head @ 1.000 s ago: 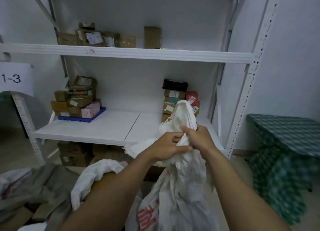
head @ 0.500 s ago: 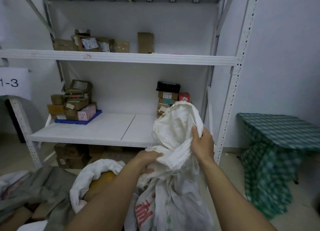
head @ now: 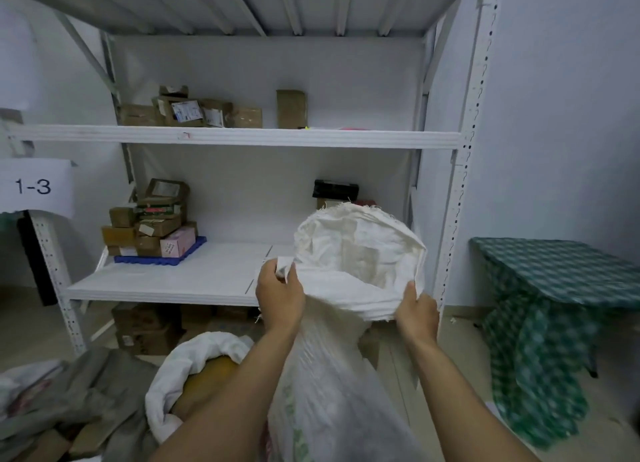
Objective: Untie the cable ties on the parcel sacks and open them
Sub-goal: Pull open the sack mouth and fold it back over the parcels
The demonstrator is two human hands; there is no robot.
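Two hands hold one white parcel sack (head: 346, 375) before the shelf rack (head: 242, 137): left hand (head: 278, 297) and right hand (head: 417, 311) each grip its gaping rim; a second sack (head: 194, 357) lies lower left

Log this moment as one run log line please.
step: opening sack | left hand: grips rim | right hand: grips rim | white sack: mouth spread open | cable tie: not visible

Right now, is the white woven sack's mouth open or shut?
Open: left hand and right hand hold the white woven sack rim apart.
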